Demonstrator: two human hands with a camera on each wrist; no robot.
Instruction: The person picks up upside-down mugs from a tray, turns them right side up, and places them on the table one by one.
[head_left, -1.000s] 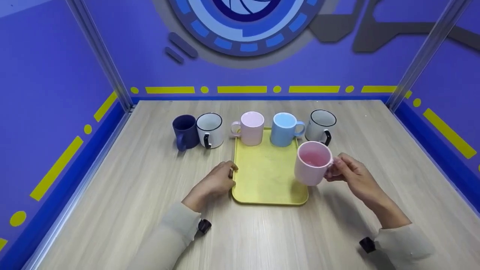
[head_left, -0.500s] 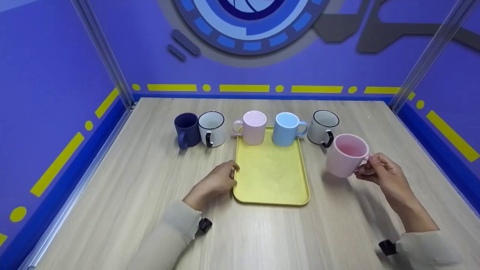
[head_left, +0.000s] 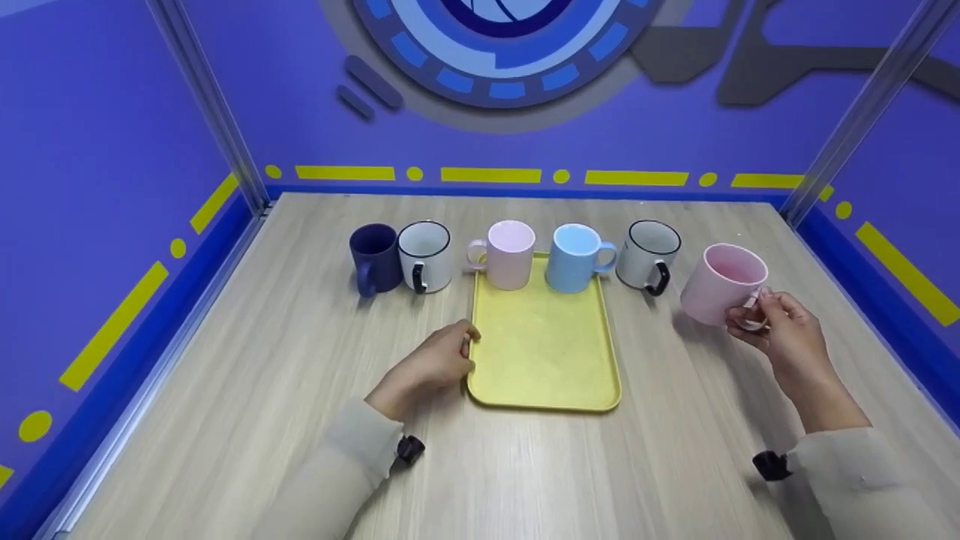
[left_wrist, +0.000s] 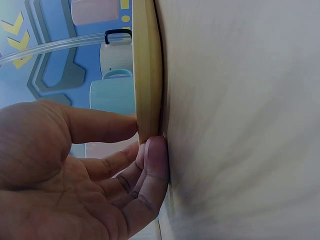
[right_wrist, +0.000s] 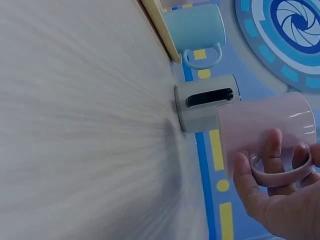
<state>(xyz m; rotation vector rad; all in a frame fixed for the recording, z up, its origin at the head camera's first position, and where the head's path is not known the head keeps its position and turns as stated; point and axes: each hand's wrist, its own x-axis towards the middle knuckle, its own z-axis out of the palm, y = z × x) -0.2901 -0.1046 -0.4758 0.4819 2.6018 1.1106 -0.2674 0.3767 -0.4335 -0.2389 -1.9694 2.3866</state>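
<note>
My right hand [head_left: 795,337] grips the handle of a pink mug [head_left: 716,289], upright and slightly tilted. In the right wrist view this pink mug [right_wrist: 265,125] hangs above the table, with fingers through its handle. My left hand [head_left: 431,364] pinches the left rim of a yellow tray [head_left: 544,345]. In the left wrist view, the thumb lies on one side of the tray edge [left_wrist: 148,75] and curled fingers on the other. At the tray's far end stand a second pink mug [head_left: 511,255] and a light blue mug [head_left: 574,259].
Right of the tray stands a white mug [head_left: 649,255] with black rim and handle. To the left, a dark blue mug [head_left: 375,259] and another black-rimmed white mug [head_left: 426,259] stand close together. Blue panels [head_left: 225,97] enclose the wooden table [head_left: 510,472].
My right hand has carried the pink mug from over the tray's right edge to the right and farther back, past the white mug. The left hand stays at the tray rim.
</note>
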